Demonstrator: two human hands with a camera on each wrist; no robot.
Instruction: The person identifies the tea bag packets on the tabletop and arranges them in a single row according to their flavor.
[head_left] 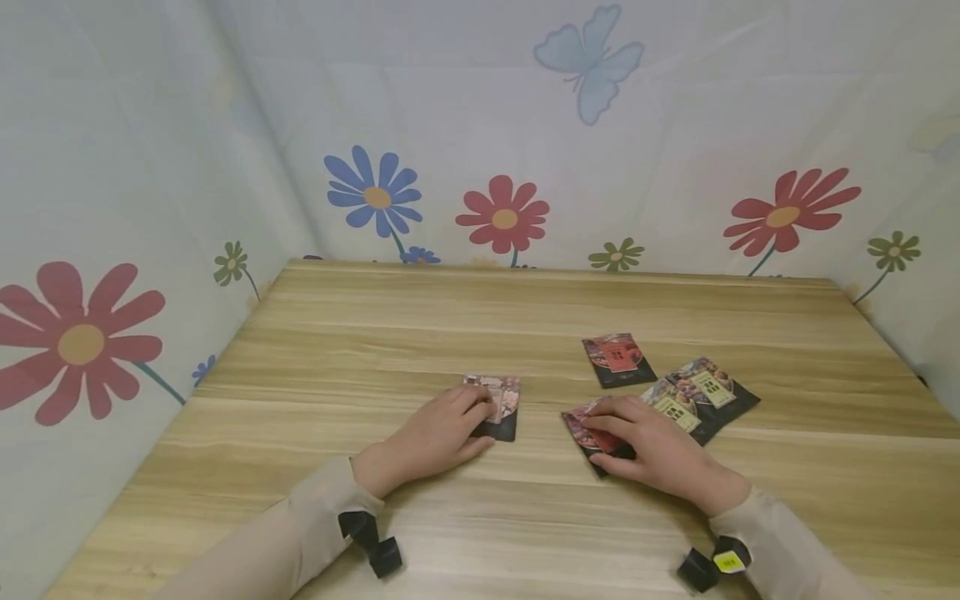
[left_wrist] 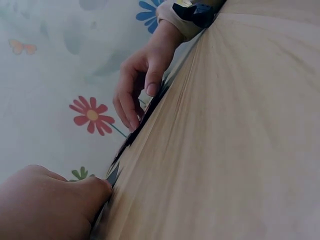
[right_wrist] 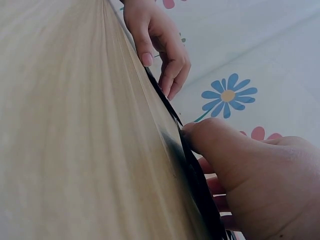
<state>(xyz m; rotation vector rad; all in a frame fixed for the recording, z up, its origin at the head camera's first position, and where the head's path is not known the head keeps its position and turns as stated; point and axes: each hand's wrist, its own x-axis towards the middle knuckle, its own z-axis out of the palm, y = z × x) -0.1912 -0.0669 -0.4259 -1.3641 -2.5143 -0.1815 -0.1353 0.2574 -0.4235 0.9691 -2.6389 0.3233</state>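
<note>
A pale-labelled packet point(head_left: 507, 419) lay on the table point(head_left: 420, 325) under the left hand point(head_left: 442, 429), a red-labelled packet point(head_left: 577, 432) under the right hand point(head_left: 660, 446). Both hands' fingers were bent, thumbs apart from them; I couldn't tell whether either pinched. Such flat packets might slip from fingertips, and a rightward shove could scatter the yellow-labelled pair point(head_left: 712, 389) just beside. I counted five: one pale, two yellow, two red, including the far red packet point(head_left: 619, 360).
</note>
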